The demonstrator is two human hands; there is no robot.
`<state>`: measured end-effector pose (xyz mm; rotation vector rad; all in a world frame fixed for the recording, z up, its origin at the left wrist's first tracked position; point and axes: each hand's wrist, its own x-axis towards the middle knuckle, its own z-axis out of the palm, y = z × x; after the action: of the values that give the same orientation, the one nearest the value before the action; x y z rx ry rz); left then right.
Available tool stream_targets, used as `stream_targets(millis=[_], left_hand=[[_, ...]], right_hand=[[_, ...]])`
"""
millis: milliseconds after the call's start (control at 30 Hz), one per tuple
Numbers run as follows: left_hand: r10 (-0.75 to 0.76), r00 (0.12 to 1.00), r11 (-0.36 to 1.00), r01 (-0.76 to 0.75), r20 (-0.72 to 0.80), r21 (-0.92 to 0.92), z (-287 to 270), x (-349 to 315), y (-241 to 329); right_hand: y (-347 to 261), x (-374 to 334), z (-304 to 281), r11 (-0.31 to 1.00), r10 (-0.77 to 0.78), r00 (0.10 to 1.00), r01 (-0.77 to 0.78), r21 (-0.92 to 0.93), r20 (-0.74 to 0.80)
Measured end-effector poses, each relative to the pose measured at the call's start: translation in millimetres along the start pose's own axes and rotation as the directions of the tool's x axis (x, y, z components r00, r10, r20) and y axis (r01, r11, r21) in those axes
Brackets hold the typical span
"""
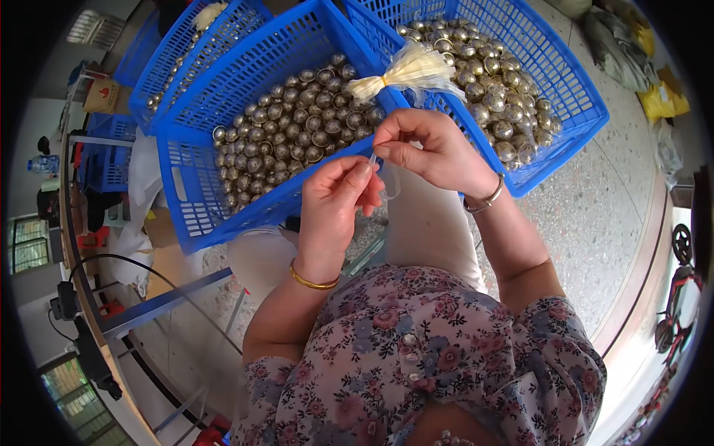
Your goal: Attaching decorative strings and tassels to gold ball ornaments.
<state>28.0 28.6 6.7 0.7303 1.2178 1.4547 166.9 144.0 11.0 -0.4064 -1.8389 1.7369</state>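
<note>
My left hand [340,192] and my right hand [433,151] meet in front of me, each closed in a pinch. Between the fingertips runs a thin translucent ribbon [372,158], and part of it hangs in a loop below. Just beyond my hands, a bundle of pale ribbon strips [411,73], bound with a yellow tie, lies across the rims of two blue baskets. The left blue basket [195,210] holds a heap of small shiny metallic balls [286,132]. Larger metallic balls [497,91], some under clear plastic, fill part of the right blue basket [567,63].
Another blue basket [175,56] stands at the far left. A wooden-edged table [88,297] with a metal frame and a black cable [134,258] is on my left. Yellow bags [662,102] and a grey-green sack [613,48] lie on the floor at the far right.
</note>
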Motion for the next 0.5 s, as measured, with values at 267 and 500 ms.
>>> stream_targets(millis=[267,500], left_hand=[[0.065,0.994,0.95,-0.088,-0.086,-0.3,-1,-4,-11],[0.008,0.998,0.958,-0.024,-0.055,-0.287,8,-7,-14]], right_hand=[[28,-14,32,0.901,0.084,0.988,-0.02,0.433,-0.129],[23,-14,35,0.886,0.124,0.982,-0.045,0.461,-0.143]])
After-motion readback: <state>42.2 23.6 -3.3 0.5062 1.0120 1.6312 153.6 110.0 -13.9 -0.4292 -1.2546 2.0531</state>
